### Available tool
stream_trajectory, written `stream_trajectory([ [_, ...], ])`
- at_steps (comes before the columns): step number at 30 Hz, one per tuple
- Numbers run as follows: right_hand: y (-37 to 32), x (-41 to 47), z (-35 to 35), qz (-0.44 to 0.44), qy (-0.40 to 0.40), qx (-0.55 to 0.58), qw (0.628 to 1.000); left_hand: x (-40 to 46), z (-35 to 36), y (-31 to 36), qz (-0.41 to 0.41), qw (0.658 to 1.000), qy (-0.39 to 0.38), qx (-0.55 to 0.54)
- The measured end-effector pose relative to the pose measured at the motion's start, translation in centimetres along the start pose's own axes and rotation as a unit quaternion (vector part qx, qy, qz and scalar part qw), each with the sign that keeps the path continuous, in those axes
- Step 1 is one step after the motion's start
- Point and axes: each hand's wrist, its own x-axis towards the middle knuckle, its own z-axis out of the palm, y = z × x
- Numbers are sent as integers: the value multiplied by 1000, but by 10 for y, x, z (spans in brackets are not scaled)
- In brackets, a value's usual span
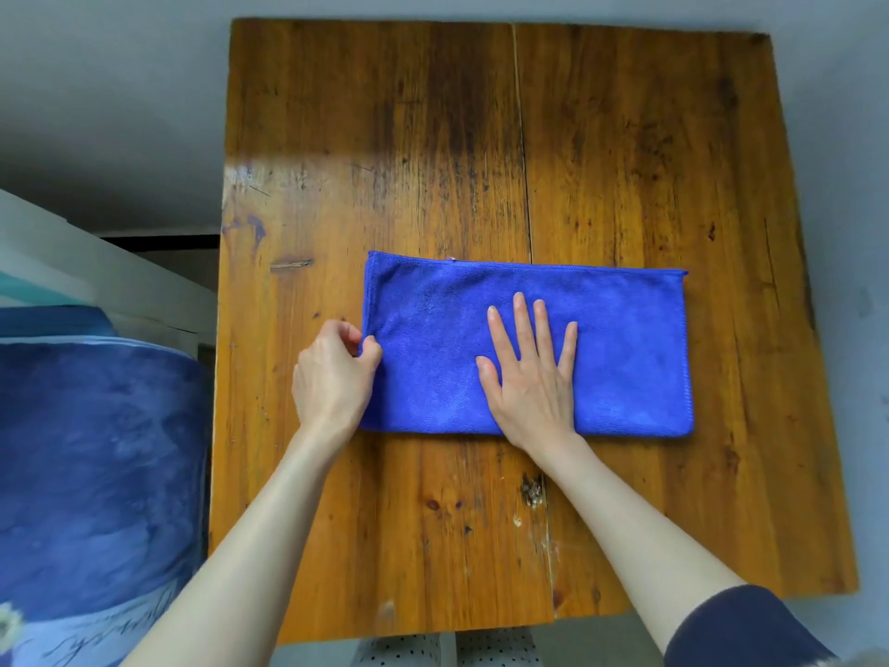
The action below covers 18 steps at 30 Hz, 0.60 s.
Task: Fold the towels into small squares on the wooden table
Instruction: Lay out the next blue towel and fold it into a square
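At the far left, beside the table, there is a big soft dark blue blanket (96,474) with pale writing low down, and a white shelf edge (72,252) slants above it. Next comes the worn brown wooden table (385,137), made of two wide boards with a thin crack running between them.

The left hand (332,373) sits at the left short edge of the blue fuzzy towel (625,353) — its thumb and curled fingers pinch that edge about halfway along.

The towel lies flat near the middle of the table, folded into a long rectangle with a stitched hem along its far side. The right hand (531,377) rests on top of it, a little left of its middle — palm down, fingers straight and spread, pressing the cloth flat. A dark blue sleeve (741,628) shows at the bottom right corner.
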Motion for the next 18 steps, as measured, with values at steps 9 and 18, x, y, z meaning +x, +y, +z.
stream_trajectory([
  [9, -9, 12, -5, 9, 8, 15, 1000, 37, -29, -1, -77, 977, -110, -163],
  [18, 1, 15, -5, 48, -15, 1, 999, 44, -44, 7, -85, 947, -214, -225],
])
